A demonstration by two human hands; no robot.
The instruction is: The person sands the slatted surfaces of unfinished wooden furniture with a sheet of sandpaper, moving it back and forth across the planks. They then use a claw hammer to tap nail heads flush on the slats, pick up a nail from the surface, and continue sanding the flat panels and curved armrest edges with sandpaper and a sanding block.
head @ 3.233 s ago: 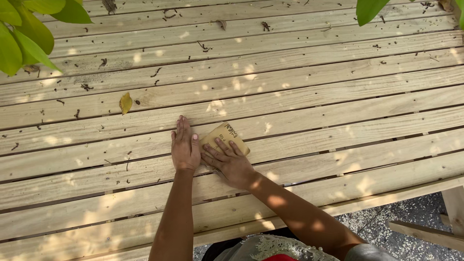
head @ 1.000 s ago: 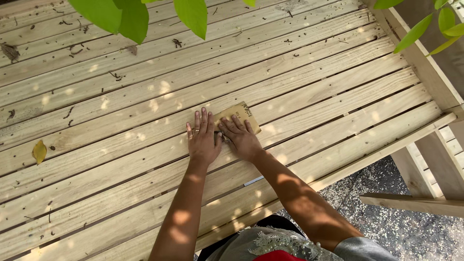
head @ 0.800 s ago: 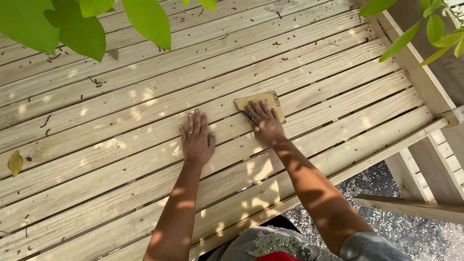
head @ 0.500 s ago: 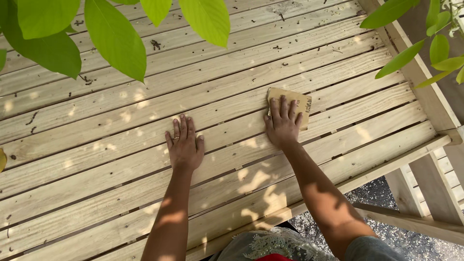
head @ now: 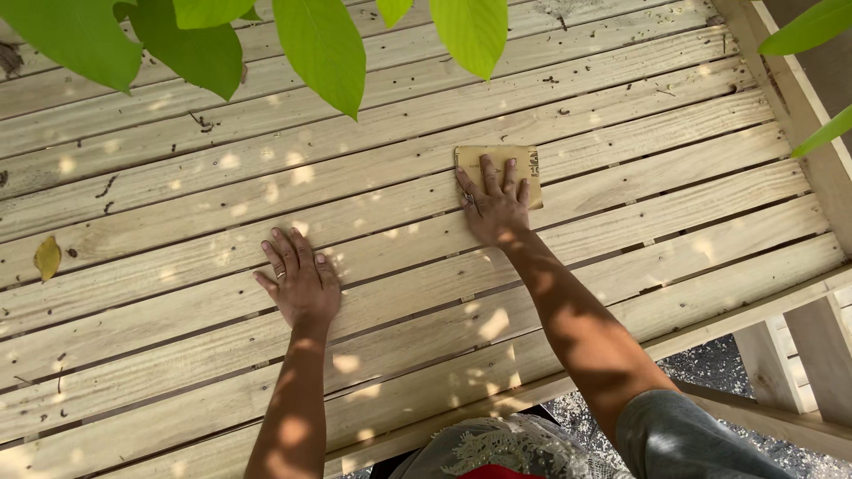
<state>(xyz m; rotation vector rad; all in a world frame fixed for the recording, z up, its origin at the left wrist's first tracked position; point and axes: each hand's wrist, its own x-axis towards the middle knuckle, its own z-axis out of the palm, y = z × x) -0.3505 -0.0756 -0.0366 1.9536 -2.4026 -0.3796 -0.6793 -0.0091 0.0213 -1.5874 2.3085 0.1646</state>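
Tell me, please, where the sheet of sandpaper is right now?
In the head view, the sandpaper sheet lies flat on the wooden slat deck, right of centre, pressed under the right hand.

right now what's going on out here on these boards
A person leans over a slatted platform of pale wooden planks. The right hand presses a tan sheet of sandpaper flat on a plank, fingers spread over it. The left hand lies palm down on bare wood nearby, holding nothing. A yellow fallen leaf sits at the left, and green leaves hang overhead.
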